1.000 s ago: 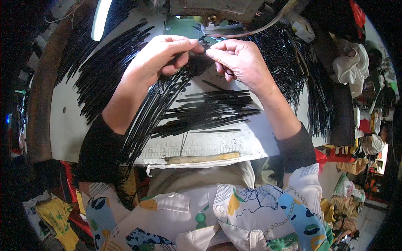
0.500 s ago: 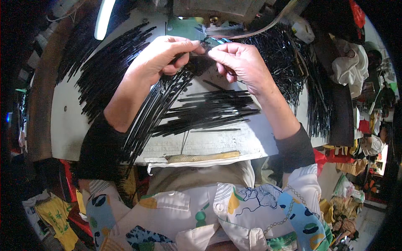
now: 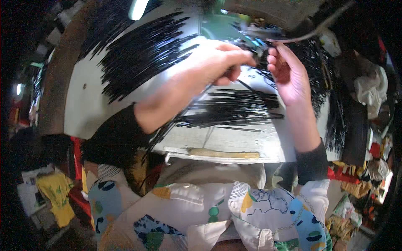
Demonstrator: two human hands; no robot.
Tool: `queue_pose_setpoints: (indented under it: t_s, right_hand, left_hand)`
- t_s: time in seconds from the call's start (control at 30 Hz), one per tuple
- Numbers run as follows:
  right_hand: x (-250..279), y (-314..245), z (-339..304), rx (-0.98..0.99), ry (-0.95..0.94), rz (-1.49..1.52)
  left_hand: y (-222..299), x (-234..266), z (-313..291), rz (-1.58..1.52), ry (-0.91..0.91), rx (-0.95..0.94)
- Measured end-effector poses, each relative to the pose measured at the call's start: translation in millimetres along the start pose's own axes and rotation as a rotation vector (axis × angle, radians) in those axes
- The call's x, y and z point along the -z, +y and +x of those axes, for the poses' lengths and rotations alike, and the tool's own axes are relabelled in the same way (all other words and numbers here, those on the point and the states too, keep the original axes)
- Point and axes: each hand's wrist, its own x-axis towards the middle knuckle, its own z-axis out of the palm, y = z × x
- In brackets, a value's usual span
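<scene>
My left hand [image 3: 228, 62] is blurred by motion over the far middle of the white worktable, its fingers pressed together. What they hold, if anything, does not show. A dark strip runs just beneath it. My right hand [image 3: 289, 69] is raised to its right, fingers curled in a pinch by a small dark piece with blue bits [image 3: 258, 42] near the machine. Whether the fingertips hold that piece is unclear. Many thin black strips [image 3: 230, 108] lie crosswise in a loose bundle below the hands. A larger pile of black strips [image 3: 138, 54] spreads to the left.
A machine with a green plate [image 3: 217, 28] stands at the far side. More tangled black strips [image 3: 312, 71] cover the right side. A wooden-looking stick [image 3: 224, 153] lies along the table's near edge. White bundled plastic [image 3: 370, 90] hangs at the right, and a lamp [image 3: 138, 9] glows at top left.
My hands were together at the fingertips and have moved apart, the right one up and to the right. The whole view has shifted, with the table appearing further right.
</scene>
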Motion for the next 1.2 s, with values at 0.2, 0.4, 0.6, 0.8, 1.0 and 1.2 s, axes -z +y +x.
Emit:
queue_pose_setpoints:
  t_s: [0.2, 0.4, 0.6, 0.8, 1.0, 1.2]
  right_hand:
    - [-7.0, 13.6, -5.7, -0.05, -0.063, -0.146]
    - [-2.6, 2.7, -5.6, -0.029, -0.094, -0.143]
    - [-4.4, 5.4, -3.0, -0.075, -0.072, -0.138]
    - [-5.8, 4.0, -5.8, -0.118, -0.104, -0.163]
    - [-9.0, 4.9, -8.8, -0.111, -0.142, -0.226]
    - [-8.3, 7.0, -6.8, -0.113, -0.202, -0.216]
  left_hand:
    - [-8.0, -5.5, -11.3, 0.049, -0.123, 0.025]
    - [-5.4, 26.0, -40.0, 0.557, -0.002, -0.204]
    - [-15.5, 84.4, -48.9, 1.1, 0.277, -0.392]
    - [-25.1, 76.3, -41.2, 1.333, 0.353, -0.32]
    - [-27.7, 74.6, -39.6, 1.335, 0.313, -0.401]
    - [-29.9, 82.4, -35.0, 1.375, 0.342, -0.396]
